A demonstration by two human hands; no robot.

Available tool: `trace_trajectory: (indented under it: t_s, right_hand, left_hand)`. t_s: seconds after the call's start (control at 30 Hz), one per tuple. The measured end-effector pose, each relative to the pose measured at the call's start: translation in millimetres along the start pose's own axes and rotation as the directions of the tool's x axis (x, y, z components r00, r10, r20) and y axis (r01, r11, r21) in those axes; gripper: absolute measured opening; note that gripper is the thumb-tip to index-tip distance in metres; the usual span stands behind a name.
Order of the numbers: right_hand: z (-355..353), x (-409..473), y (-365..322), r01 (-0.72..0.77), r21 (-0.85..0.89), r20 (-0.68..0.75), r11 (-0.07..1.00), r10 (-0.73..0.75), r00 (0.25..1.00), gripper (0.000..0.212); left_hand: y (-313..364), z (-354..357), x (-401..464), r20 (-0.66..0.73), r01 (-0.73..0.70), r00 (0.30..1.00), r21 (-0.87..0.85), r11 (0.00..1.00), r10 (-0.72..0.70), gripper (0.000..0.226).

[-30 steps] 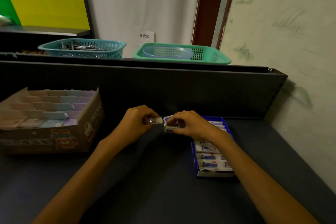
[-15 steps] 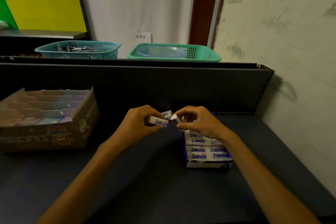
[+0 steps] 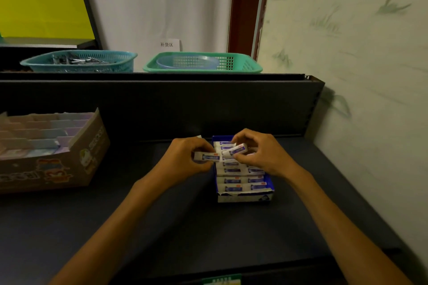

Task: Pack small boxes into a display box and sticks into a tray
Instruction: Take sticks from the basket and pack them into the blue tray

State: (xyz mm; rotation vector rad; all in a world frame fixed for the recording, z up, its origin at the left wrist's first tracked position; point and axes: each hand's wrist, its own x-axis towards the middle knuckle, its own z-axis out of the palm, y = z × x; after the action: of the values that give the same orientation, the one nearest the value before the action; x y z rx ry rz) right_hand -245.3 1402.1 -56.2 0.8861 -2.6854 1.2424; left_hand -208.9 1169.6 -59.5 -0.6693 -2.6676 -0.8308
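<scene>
A blue display box (image 3: 269, 184) stands on the dark shelf at centre right, filled with rows of several small white-and-blue boxes (image 3: 240, 186). My left hand (image 3: 185, 159) grips one small white-and-blue box (image 3: 207, 157) just left of the display box. My right hand (image 3: 264, 154) pinches a second small box (image 3: 235, 150), tilted, above the far end of the display box. The two held boxes nearly touch end to end.
A brown cardboard tray (image 3: 76, 159) with pastel compartments sits at the left. Behind the dark back panel (image 3: 162, 104) stand a teal basket (image 3: 81, 62) holding metal items and a green basket (image 3: 203, 63). A pale wall (image 3: 370, 99) closes the right side.
Both hands have shifted right and now hover at the display box. The right hand's small box has turned and sits over the far rows; the left hand still holds its box.
</scene>
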Motion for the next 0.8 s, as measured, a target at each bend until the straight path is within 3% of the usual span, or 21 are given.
trace_trajectory:
  t_s: [0.2,0.5,0.8]
  right_hand:
    - [-5.7,-10.3,7.6,0.014,-0.187,-0.028,0.982,-0.020,0.999,0.023]
    - [-19.7,-25.3,12.7,-0.018,-0.159,0.014,0.987,0.021,1.000,0.032]
    - [-30.3,-37.6,19.1,-0.032,-0.073,0.031,0.997,0.035,0.999,0.021]
  left_hand:
    - [8.6,9.4,5.8,0.041,0.020,0.999,-0.001,1.000,-0.020,0.031]
    - [23.2,20.2,11.8,0.085,0.013,0.996,0.013,1.000,-0.015,0.028]
    - [39.0,28.4,14.6,0.164,-0.007,0.986,0.048,0.999,-0.001,0.031]
